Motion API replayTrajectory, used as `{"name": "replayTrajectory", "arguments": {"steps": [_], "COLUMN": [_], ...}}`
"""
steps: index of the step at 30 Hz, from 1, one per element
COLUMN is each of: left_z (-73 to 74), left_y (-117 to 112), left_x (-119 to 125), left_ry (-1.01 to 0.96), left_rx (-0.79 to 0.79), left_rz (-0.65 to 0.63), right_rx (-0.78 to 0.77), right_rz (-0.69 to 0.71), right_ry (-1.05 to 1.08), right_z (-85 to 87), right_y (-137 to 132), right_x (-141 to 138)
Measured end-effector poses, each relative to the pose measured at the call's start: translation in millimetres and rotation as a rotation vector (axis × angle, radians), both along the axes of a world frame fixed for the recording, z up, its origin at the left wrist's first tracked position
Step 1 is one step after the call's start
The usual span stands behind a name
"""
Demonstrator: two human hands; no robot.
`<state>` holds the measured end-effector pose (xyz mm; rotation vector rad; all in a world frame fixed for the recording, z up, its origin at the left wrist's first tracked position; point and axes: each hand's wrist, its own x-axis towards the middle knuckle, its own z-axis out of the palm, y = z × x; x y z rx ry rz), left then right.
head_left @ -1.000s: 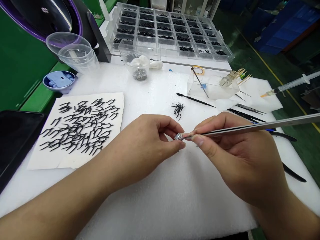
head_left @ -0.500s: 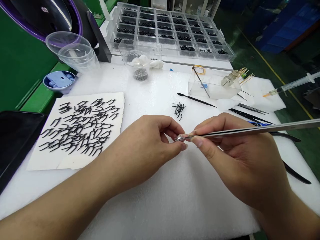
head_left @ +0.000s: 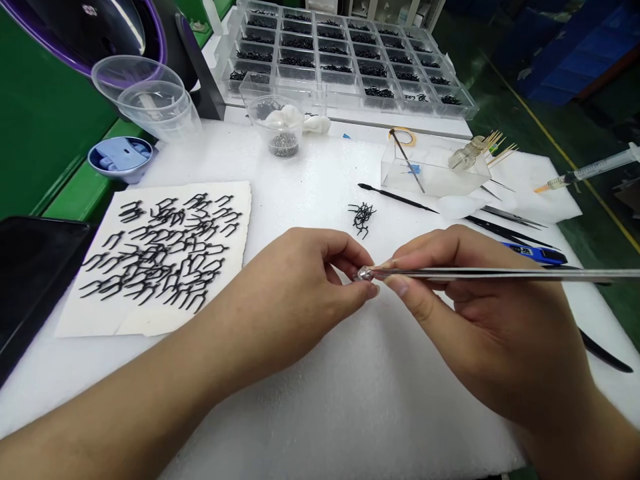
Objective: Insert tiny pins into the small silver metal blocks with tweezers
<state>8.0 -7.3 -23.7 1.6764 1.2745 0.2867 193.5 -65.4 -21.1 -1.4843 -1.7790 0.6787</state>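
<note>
Between the thumb and fingers of my left hand (head_left: 305, 300) is a small shiny silvery piece (head_left: 365, 273), too small to make out in detail. My right hand (head_left: 475, 320) pinches a pair of long metal tweezers (head_left: 500, 273) near the tips, which meet the shiny piece. Just beyond my fingertips lies a little heap of thin black forked parts (head_left: 362, 217) on the white foam sheet (head_left: 320, 420). Off to the left, a white card (head_left: 135, 325) carries many similar black forked parts in loose rows.
A clear compartment box (head_left: 345, 87) of black parts spans the back. Clear cups (head_left: 160, 110), a cup of grey grains (head_left: 283, 145) and a blue dish (head_left: 120, 157) stand at left. A black probe (head_left: 397, 198), blue cutter (head_left: 537, 252) and syringe (head_left: 590, 168) lie right.
The tweezers have turned, their rear end swinging lower toward me, and more of the blue cutter shows. Both hands keep their grip; the whole view has shifted slightly.
</note>
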Motion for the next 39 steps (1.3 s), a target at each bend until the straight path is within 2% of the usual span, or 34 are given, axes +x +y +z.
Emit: {"name": "replayTrajectory", "arguments": {"steps": [6, 13, 18, 23, 31, 39], "left_z": [3.7, 8.2, 4.0, 0.5, 5.7, 4.7], "left_y": [-0.2, 1.2, 2.3, 3.2, 4.5, 5.2], "left_x": [4.1, 3.6, 2.1, -2.2, 0.7, -0.2], "left_ry": [-0.026, -0.012, 0.001, -0.01, 0.026, 0.041], "left_rx": [-0.064, -0.103, -0.083, -0.073, -0.104, -0.079], "left_rz": [0.074, 0.055, 0.057, 0.007, 0.036, 0.024], "right_rx": [0.005, -0.004, -0.052, -0.062, -0.055, -0.058], "right_rz": [0.005, -0.011, -0.024, -0.039, -0.044, -0.06], "right_ry": [-0.004, 0.012, 0.048, 0.062, 0.063, 0.064], "right_z": [-1.0, -1.3, -0.4, 1.7, 1.9, 1.8], "right_y": [0.3, 1.5, 2.2, 2.5, 1.9, 0.3], "right_x": [1.1, 1.0, 0.2, 0.4, 1.4, 1.7]}}
